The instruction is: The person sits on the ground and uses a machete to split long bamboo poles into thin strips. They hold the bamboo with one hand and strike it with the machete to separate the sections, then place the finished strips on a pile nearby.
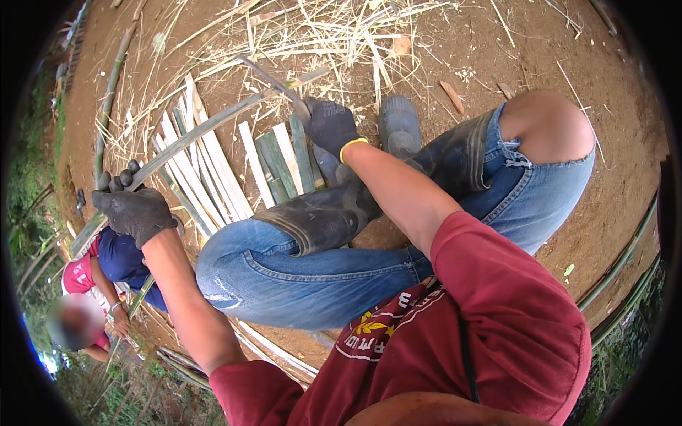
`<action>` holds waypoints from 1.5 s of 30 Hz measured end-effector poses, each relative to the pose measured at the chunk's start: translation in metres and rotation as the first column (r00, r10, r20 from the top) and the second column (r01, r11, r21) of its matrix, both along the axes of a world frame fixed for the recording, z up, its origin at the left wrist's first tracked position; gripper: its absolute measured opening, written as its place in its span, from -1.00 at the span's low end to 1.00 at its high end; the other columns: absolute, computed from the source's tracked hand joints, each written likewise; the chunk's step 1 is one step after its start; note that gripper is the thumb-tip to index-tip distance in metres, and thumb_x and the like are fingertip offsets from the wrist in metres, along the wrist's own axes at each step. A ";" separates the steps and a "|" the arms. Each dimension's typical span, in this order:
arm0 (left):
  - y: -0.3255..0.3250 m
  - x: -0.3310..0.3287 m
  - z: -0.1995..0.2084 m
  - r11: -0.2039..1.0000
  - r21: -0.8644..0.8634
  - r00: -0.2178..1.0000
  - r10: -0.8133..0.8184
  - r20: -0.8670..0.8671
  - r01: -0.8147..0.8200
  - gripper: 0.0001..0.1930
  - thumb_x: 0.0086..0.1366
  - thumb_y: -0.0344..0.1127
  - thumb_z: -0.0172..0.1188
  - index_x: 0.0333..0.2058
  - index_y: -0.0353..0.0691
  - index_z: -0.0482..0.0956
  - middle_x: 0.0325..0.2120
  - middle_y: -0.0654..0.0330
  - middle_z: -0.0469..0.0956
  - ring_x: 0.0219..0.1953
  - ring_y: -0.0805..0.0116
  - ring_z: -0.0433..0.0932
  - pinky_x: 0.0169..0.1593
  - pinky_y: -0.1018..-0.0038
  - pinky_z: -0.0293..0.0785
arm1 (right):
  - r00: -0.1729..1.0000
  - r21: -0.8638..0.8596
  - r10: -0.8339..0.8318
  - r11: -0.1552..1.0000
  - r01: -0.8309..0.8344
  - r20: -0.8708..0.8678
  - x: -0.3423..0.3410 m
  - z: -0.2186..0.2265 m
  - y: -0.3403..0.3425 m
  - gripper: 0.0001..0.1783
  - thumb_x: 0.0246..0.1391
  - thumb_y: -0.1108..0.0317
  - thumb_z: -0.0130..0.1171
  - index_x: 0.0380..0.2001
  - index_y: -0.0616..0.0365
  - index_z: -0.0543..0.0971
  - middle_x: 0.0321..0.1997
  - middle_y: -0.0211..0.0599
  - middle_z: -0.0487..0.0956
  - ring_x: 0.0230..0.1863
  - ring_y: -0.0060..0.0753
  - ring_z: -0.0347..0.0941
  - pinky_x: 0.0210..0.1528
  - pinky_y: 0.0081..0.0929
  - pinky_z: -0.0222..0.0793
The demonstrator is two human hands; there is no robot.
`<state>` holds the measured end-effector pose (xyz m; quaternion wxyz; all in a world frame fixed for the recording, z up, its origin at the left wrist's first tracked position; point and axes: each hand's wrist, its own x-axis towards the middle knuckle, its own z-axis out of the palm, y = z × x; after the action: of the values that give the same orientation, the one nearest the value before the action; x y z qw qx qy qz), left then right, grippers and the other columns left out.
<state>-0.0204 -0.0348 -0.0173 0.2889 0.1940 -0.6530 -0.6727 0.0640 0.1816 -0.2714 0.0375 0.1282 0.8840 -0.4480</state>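
My left hand [138, 211], in a dark glove, is closed round a long split bamboo strip [206, 129]. The strip slants from the lower left up toward the far middle, passing in front of my right hand. My right hand [331, 128], also in a dark glove with a yellow cuff, grips a knife [273, 82]. Its narrow blade points up and left and crosses over the strip near the strip's far end. The knife's handle is mostly hidden inside the glove. Whether the blade touches the strip, I cannot tell.
Pale split bamboo slats [213, 167] and shorter green pieces [273, 153] lie beside my black rubber boots [323, 216]. Curly bamboo shavings [320, 35] cover the brown dirt farther out. Another person [85, 277] is low at the left. Bamboo poles [112, 92] lie on the ground.
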 end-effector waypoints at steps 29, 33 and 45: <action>0.021 0.008 0.002 0.993 0.085 0.990 -0.074 -0.121 0.085 -0.76 0.26 -0.18 0.00 -0.31 -0.27 0.36 -0.65 0.32 0.01 -0.59 0.42 0.11 -0.24 0.29 0.37 | 0.982 0.161 0.008 0.986 -0.038 0.188 -0.016 -0.025 0.029 -0.50 0.30 0.00 -0.24 -0.22 0.12 0.59 -0.34 -0.01 0.65 -0.26 0.04 0.60 -0.15 -0.06 0.49; 0.017 0.005 0.003 0.987 0.112 0.984 -0.100 -0.145 0.117 -0.75 0.25 -0.18 -0.01 -0.32 -0.28 0.36 -0.65 0.32 -0.01 -0.59 0.43 0.08 -0.25 0.31 0.35 | 0.995 0.112 0.037 0.993 -0.047 0.091 0.006 -0.027 0.027 -0.41 0.32 -0.07 -0.29 -0.29 0.13 0.62 -0.32 0.03 0.64 -0.25 0.06 0.60 -0.15 -0.04 0.48; 0.021 0.006 0.001 0.986 0.150 0.989 -0.050 -0.141 0.071 -0.68 0.29 -0.13 0.01 -0.34 -0.36 0.39 -0.73 0.36 -0.07 -0.66 0.46 0.04 -0.44 0.45 0.26 | 0.999 0.205 -0.019 0.979 0.024 -0.027 0.003 -0.034 0.009 -0.58 0.27 0.11 -0.17 -0.36 0.16 0.58 -0.45 0.02 0.63 -0.39 0.06 0.60 -0.30 -0.03 0.50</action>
<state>-0.0144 -0.0138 -0.0165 0.2963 0.1493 -0.5831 -0.7416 0.0665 0.1906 -0.3049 0.0083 0.1354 0.9244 -0.3564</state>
